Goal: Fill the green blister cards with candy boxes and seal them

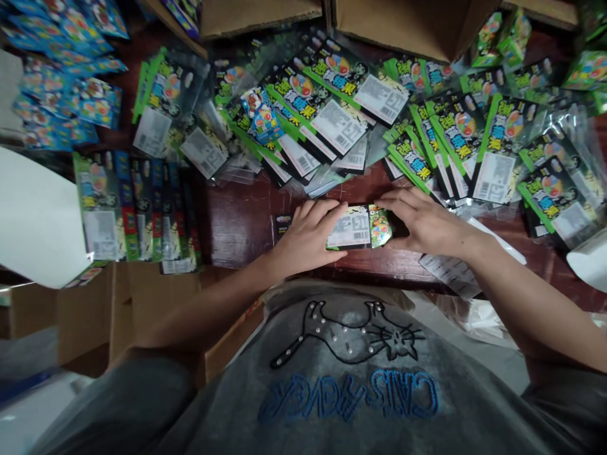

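Both hands are on one small packet [359, 226] lying flat on the dark wooden table [237, 221]: left hand [310, 237] pinching its left end, right hand [424, 221] curled over the right end. It looks light, thin and crinkly, probably slick plastic, so gripping by the edges seems the safest bet. Loads of green packets [493, 136] fanned out behind, a neat stack [135, 208] off left

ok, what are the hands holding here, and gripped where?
Both hold one small packet on the table: left hand on its left end, right hand on its right end.
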Available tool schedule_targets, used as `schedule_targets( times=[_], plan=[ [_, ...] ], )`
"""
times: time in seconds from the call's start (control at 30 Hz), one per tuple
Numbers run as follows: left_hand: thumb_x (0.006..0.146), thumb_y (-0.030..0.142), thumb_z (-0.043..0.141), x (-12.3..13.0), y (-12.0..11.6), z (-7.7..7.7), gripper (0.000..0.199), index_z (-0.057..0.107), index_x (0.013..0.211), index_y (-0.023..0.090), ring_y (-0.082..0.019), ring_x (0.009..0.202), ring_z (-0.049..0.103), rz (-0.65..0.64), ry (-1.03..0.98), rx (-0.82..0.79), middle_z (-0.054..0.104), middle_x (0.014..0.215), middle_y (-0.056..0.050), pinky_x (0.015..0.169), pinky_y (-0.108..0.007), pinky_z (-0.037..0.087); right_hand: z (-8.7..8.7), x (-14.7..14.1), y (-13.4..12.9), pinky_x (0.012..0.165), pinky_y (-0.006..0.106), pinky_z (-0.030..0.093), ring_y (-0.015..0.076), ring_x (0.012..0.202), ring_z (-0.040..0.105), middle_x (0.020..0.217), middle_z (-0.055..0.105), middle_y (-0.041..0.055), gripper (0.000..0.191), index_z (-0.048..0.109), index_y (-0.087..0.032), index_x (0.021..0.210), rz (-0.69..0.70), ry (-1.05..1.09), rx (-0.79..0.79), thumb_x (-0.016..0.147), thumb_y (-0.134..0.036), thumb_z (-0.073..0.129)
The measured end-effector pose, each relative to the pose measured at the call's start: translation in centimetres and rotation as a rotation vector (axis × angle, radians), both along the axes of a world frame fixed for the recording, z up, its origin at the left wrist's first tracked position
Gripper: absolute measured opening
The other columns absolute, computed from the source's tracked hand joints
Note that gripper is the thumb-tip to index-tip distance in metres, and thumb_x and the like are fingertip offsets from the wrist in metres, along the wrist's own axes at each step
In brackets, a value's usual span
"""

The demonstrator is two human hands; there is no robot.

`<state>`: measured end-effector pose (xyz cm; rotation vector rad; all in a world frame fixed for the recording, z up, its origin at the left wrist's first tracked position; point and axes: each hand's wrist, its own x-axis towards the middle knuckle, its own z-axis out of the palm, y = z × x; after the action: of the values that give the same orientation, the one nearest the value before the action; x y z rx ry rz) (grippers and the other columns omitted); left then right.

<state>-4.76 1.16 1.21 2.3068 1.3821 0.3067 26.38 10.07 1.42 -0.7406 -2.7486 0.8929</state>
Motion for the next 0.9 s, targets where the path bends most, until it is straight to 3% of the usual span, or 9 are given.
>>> schedule_targets(
  times=[0.17,0.27,0.37,0.47,0.57,0.63,0.7,0.77,0.9],
  plan=[
    [0.079,0.035,0.090,-0.1,0.3,0.1,0.101,0.039,0.165,0.021,-0.038,0.136,0.052,-0.038,-0.057,-0.022,0.054,0.153,-0.016,0.119,-0.055,0.044,0.3,-0.1,1.7,0.119,0.064,0.048,0.0394,0.136,0.059,0.147,0.063,0.0171,0.082,0.054,-0.021,0.158,0.068,0.031,-0.083,0.089,-0.056,0.081],
    [0.080,0.037,0.091,0.1,0.3,0.1,0.100,0.039,0.165,0.024,-0.037,0.136,0.053,-0.006,-0.084,-0.022,0.055,0.150,-0.014,0.120,-0.056,0.044,0.6,-0.3,2.2,0.117,0.064,0.050,0.0399,0.135,0.060,0.144,0.064,0.0174,0.087,0.057,-0.022,0.155,0.031,0.055,-0.098,0.085,-0.066,0.082],
    [0.079,0.037,0.093,1.2,0.2,0.4,0.102,0.038,0.164,0.024,-0.038,0.135,0.054,0.114,-0.086,0.021,0.054,0.149,-0.015,0.120,-0.059,0.045,1.0,-0.6,1.6,0.122,0.066,0.047,0.0422,0.145,0.055,0.153,0.059,0.0198,0.095,0.053,-0.022,0.159,-0.065,0.119,-0.098,0.084,-0.073,0.081],
    [0.077,0.040,0.096,2.9,0.2,1.0,0.112,0.032,0.166,0.022,-0.041,0.140,0.052,0.304,-0.134,0.041,0.051,0.150,-0.018,0.121,-0.061,0.046,1.3,-0.9,-0.2,0.120,0.059,0.053,0.0384,0.144,0.059,0.162,0.052,0.0185,0.098,0.046,-0.025,0.164,-0.300,0.269,-0.206,0.084,-0.069,0.083],
    [0.083,0.045,0.093,4.6,0.5,1.4,0.112,0.024,0.170,0.025,-0.039,0.141,0.054,0.410,-0.280,-0.028,0.049,0.151,-0.019,0.119,-0.059,0.051,1.1,-1.3,-2.2,0.100,0.045,0.066,0.0272,0.116,0.074,0.139,0.069,0.0118,0.072,0.055,-0.028,0.151,-0.561,0.435,-0.434,0.092,-0.060,0.080],
    [0.098,0.041,0.077,5.4,0.8,1.2,0.090,0.024,0.170,0.029,-0.035,0.139,0.058,0.392,-0.409,-0.094,0.050,0.154,-0.017,0.116,-0.056,0.054,0.8,-1.4,-3.1,0.091,0.040,0.066,0.0226,0.103,0.076,0.122,0.076,0.0076,0.051,0.064,-0.028,0.139,-0.663,0.488,-0.520,0.097,-0.055,0.076],
    [0.106,0.033,0.061,5.8,1.1,0.8,0.072,0.025,0.168,0.033,-0.032,0.136,0.061,0.340,-0.543,-0.170,0.054,0.155,-0.014,0.112,-0.054,0.057,0.7,-1.5,-3.6,0.086,0.038,0.066,0.0202,0.094,0.075,0.114,0.078,0.0057,0.044,0.070,-0.026,0.133,-0.709,0.484,-0.561,0.098,-0.052,0.075],
    [0.106,0.031,0.059,5.7,1.3,0.3,0.066,0.029,0.165,0.033,-0.029,0.128,0.067,0.295,-0.681,-0.264,0.059,0.149,-0.013,0.105,-0.051,0.062,0.9,-1.4,-3.9,0.086,0.040,0.066,0.0197,0.093,0.075,0.116,0.079,0.0053,0.041,0.072,-0.027,0.132,-0.717,0.453,-0.567,0.099,-0.051,0.075],
    [0.097,0.033,0.071,4.5,1.6,-0.1,0.049,0.049,0.140,0.025,-0.021,0.103,0.073,0.255,-0.835,-0.447,0.070,0.124,-0.009,0.086,-0.035,0.065,1.2,-1.8,-4.9,0.105,0.049,0.061,0.0235,0.109,0.075,0.118,0.080,0.0052,0.027,0.076,-0.028,0.124,-0.682,0.376,-0.451,0.104,-0.044,0.069]
  ],
)
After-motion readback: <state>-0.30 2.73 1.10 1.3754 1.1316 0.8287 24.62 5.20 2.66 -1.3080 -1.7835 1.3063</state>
